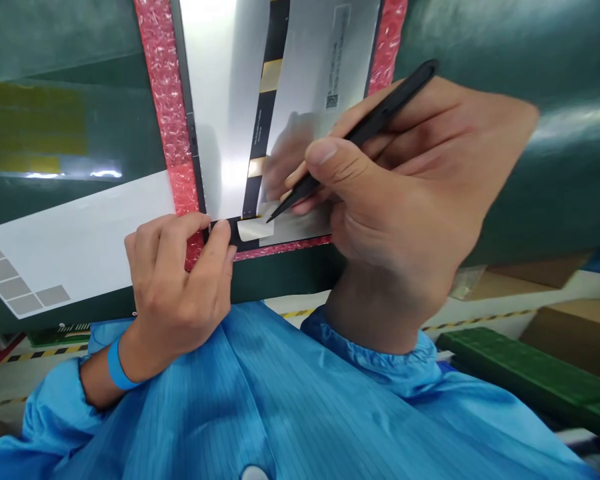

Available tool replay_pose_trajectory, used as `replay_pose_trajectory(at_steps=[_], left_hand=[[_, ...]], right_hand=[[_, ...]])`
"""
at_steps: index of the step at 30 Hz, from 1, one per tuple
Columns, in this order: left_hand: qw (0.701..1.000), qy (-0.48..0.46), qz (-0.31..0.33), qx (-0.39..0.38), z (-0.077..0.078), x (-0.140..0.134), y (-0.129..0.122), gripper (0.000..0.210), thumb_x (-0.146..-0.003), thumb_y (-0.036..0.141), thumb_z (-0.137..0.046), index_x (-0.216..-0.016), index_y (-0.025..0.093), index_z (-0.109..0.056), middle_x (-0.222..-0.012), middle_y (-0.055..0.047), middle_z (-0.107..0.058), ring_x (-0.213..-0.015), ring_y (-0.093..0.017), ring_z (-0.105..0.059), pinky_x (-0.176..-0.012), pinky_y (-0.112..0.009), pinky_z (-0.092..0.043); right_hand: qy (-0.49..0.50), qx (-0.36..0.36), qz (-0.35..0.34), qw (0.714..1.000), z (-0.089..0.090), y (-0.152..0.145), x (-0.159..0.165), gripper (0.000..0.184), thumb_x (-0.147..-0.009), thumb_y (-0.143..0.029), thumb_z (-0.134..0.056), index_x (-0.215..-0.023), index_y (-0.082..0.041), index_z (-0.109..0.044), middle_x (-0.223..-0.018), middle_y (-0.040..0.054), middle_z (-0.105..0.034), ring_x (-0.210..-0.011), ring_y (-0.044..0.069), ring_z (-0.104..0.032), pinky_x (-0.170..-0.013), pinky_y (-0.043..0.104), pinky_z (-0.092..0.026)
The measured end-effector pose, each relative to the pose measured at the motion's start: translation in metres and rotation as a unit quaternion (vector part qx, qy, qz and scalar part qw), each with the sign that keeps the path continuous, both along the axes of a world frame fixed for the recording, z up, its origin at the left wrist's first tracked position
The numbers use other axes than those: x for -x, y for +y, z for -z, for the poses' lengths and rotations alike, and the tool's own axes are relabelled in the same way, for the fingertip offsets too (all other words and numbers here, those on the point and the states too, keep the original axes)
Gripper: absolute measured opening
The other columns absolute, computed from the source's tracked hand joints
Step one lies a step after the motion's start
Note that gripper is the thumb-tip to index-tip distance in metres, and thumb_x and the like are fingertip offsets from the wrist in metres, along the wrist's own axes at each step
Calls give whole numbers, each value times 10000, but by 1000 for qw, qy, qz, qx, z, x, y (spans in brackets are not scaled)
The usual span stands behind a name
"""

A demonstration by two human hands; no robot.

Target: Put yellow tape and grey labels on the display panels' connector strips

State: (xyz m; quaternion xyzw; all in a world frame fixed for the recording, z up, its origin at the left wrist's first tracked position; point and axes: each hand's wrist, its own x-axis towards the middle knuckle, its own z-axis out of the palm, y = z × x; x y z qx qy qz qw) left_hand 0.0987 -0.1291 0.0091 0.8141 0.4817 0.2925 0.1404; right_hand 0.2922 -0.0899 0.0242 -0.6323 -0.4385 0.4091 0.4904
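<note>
A silvery display panel (300, 87) with a dark frame lies on pink bubble wrap (157, 73); a black flex strip (265, 120) with tan bands runs down its middle. My left hand (180, 280) holds the panel's near left corner, thumb and fingers pressed on the edge. Between my right hand's (395, 173) thumb and fingers is a slim black tool that looks like tweezers (375, 123), slanted down to the left. Its tip meets or hovers over a small whitish sticker (255, 230) at the strip's lower end; contact is unclear. A translucent grey film (293, 227) lies beside the sticker.
On the dark green work surface (480, 40), a white sheet (95, 233) with several grey squares (13, 288) lies left of the panel. Yellow tape-like strips (30, 127) are farther left. Cardboard boxes (575, 333) and a green block (520, 370) stand below at right.
</note>
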Motion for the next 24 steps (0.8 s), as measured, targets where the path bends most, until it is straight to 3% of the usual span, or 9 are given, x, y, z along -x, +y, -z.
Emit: replay_pose_trajectory(at_steps=[4, 15, 24], left_hand=[[1000, 6, 2, 7, -3, 0, 0, 291, -916, 105, -751, -1182, 222, -727, -1160, -164, -747, -1060, -337, -698, -841, -554, -571], [1000, 18, -3, 24, -3, -1, -1, 264, -960, 152, -702, -1179, 296, -732, -1172, -122, -755, -1079, -324, -721, -846, -596, -599], [1000, 22, -7, 22, -2, -2, -2, 266, -965, 159, -692, -1176, 314, -738, -1184, -109, -757, -1099, -324, -724, -871, -601, -593]], right_hand=[[-13, 8, -1, 1000, -3, 0, 1, 174, -921, -159, -783, -813, -290, -744, -752, -2, -720, -637, 245, -711, -501, 400, -578], [-57, 69, 7, 996, -16, 3, 7, 232, -939, -160, -752, -830, -365, -761, -873, 3, -767, -719, 285, -722, -565, 453, -610], [-56, 67, 11, 996, -15, 2, 8, 228, -934, -169, -761, -816, -363, -746, -894, 9, -778, -751, 295, -736, -560, 452, -629]])
